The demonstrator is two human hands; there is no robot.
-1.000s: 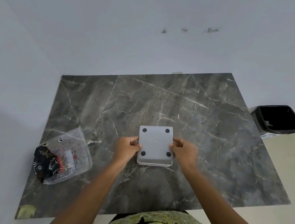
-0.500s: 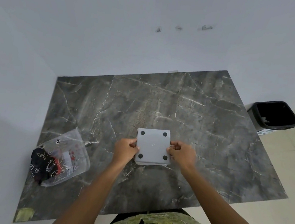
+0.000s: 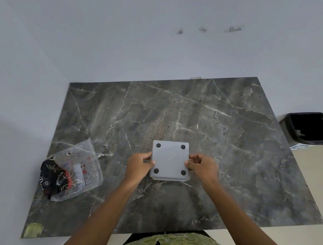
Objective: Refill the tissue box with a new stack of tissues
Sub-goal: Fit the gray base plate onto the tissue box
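Here I see my left hand (image 3: 140, 165) and right hand (image 3: 201, 168) pinching opposite sides of the upturned square grey plastic tissue box (image 3: 170, 160) on the dark marble table (image 3: 234, 151).

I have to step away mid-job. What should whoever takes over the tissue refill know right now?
Left hand and right hand: each has a grip on one side of the square grey tissue box, which lies bottom-up on the dark marble table, four black feet showing.
Clear plastic tissue pack: at the table's left edge, untouched.
Done: box turned over.
Left: open base, load tissues, close.
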